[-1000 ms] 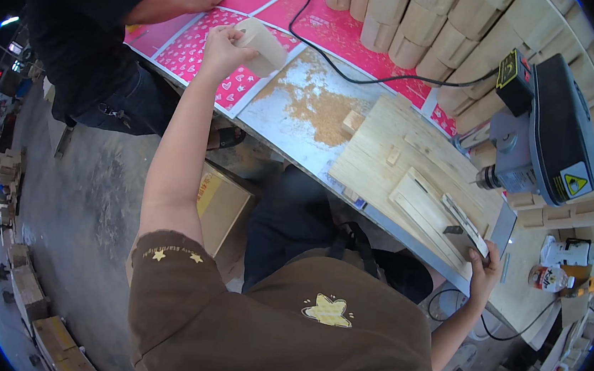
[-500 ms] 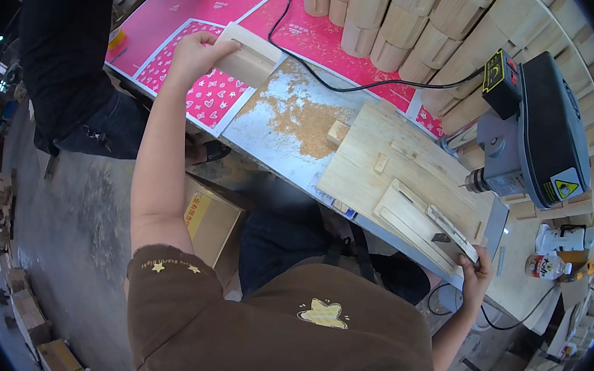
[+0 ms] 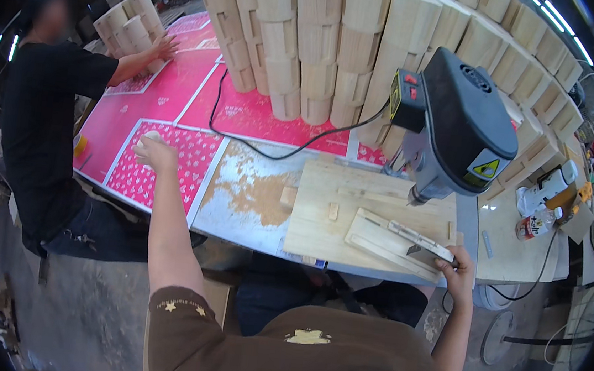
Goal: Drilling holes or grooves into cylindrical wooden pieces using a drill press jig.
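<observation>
My left hand (image 3: 157,154) is stretched out over a pink printed sheet (image 3: 169,177). Its fingers are closed around a pale wooden block (image 3: 150,135), mostly hidden by the hand. At the right, my right hand (image 3: 459,269) grips the end of a narrow metal bar (image 3: 417,238); its exact kind is unclear. That bar lies along a wooden strip (image 3: 384,247) on a wooden base board (image 3: 312,212). Above the board hangs the chuck (image 3: 417,195) of a dark bench drill press (image 3: 467,123).
Tall stacks of wooden blocks (image 3: 316,58) line the back. Sawdust (image 3: 254,188) covers the metal tabletop, with a small wood block (image 3: 288,197) beside the board. A black cable (image 3: 271,156) crosses the table. A co-worker (image 3: 53,119) reaches toward blocks at far left. A bottle (image 3: 538,223) stands right.
My view has tilted up, showing more of the stacks and the co-worker. My left hand has carried the wooden block left over the printed sheet; my right hand keeps its grip on the bar.
</observation>
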A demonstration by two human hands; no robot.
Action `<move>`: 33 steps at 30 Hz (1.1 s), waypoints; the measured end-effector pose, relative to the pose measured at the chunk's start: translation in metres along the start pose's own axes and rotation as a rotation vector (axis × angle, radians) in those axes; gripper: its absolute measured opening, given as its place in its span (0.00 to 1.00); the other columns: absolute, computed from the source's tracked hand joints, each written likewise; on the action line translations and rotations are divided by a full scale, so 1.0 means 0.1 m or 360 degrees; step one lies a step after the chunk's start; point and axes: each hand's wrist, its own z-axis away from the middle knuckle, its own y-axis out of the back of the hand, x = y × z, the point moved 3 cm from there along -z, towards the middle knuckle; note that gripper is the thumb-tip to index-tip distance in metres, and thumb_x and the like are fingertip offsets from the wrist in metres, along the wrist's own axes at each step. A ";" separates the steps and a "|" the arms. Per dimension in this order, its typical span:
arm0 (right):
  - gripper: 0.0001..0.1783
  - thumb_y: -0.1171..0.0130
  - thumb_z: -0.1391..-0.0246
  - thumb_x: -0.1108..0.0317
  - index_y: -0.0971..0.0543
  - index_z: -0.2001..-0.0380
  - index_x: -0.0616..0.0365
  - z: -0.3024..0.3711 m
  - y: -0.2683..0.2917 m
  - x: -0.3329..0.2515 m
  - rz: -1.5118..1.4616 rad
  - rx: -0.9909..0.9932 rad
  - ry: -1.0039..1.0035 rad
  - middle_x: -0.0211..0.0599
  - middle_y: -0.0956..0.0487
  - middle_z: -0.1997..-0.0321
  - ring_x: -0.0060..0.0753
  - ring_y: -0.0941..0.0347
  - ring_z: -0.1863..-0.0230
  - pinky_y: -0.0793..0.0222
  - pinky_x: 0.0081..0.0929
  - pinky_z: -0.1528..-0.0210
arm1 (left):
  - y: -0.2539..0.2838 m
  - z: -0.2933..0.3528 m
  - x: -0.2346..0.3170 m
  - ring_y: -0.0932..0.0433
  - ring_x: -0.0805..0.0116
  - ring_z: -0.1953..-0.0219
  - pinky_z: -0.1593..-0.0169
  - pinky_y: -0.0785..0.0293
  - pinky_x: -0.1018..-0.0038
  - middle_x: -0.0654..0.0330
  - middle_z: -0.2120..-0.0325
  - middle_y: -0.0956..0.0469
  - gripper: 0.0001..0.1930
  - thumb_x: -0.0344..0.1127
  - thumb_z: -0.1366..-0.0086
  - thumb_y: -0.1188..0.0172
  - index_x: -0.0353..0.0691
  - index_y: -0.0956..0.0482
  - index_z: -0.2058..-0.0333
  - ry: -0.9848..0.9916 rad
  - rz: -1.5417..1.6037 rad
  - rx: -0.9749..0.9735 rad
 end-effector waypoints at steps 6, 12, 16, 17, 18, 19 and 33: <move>0.12 0.36 0.65 0.78 0.23 0.71 0.61 0.01 -0.01 0.05 -0.0086 -0.0018 -0.0020 0.32 0.26 0.72 0.27 0.30 0.67 0.36 0.23 0.62 | 0.68 -0.05 1.60 0.44 0.42 0.42 0.40 0.47 0.54 0.38 0.46 0.42 0.46 0.45 0.58 0.29 0.31 0.44 0.44 -0.0473 0.1190 0.0071; 0.13 0.36 0.66 0.78 0.23 0.71 0.60 0.01 -0.04 0.10 -0.0140 0.0020 -0.0087 0.31 0.26 0.72 0.27 0.30 0.67 0.36 0.23 0.62 | 1.15 -0.33 3.09 0.36 0.49 0.45 0.42 0.40 0.63 0.43 0.47 0.37 0.44 0.44 0.58 0.30 0.33 0.42 0.44 -0.0545 0.1658 -0.0288; 0.12 0.36 0.65 0.77 0.23 0.71 0.60 -0.05 -0.06 -0.03 -0.0070 0.0006 -0.0057 0.31 0.26 0.72 0.27 0.30 0.68 0.35 0.23 0.66 | 1.21 -0.31 3.39 0.36 0.50 0.46 0.42 0.39 0.62 0.44 0.48 0.37 0.44 0.43 0.58 0.29 0.34 0.42 0.44 -0.0440 0.1633 -0.0287; 0.13 0.35 0.65 0.77 0.23 0.70 0.59 -0.05 -0.06 -0.02 -0.0085 0.0006 -0.0017 0.31 0.26 0.72 0.26 0.29 0.68 0.35 0.22 0.68 | 1.21 -0.27 3.41 0.35 0.50 0.46 0.43 0.38 0.62 0.45 0.48 0.37 0.44 0.42 0.59 0.29 0.34 0.42 0.45 -0.0363 0.1632 -0.0249; 0.13 0.35 0.65 0.77 0.23 0.70 0.59 -0.05 -0.05 0.01 -0.0084 0.0020 -0.0014 0.31 0.26 0.72 0.26 0.29 0.68 0.35 0.22 0.68 | 1.22 -0.24 3.43 0.35 0.50 0.46 0.43 0.38 0.61 0.45 0.49 0.37 0.43 0.41 0.59 0.29 0.35 0.42 0.45 -0.0284 0.1628 -0.0207; 0.13 0.35 0.65 0.77 0.23 0.70 0.59 -0.04 -0.04 0.02 -0.0085 0.0023 -0.0010 0.31 0.26 0.72 0.26 0.29 0.68 0.35 0.22 0.68 | 1.24 -0.21 3.48 0.35 0.50 0.46 0.43 0.38 0.61 0.45 0.49 0.37 0.43 0.41 0.59 0.29 0.35 0.42 0.45 -0.0290 0.1640 -0.0203; 0.15 0.36 0.64 0.76 0.23 0.67 0.60 0.06 0.01 0.18 -0.0071 -0.0050 0.0017 0.31 0.26 0.69 0.27 0.30 0.66 0.36 0.22 0.66 | 1.95 0.57 2.23 0.25 0.68 0.56 0.55 0.28 0.75 0.51 0.56 0.28 0.25 0.26 0.45 0.40 0.29 0.37 0.49 -0.0450 0.2882 -0.0402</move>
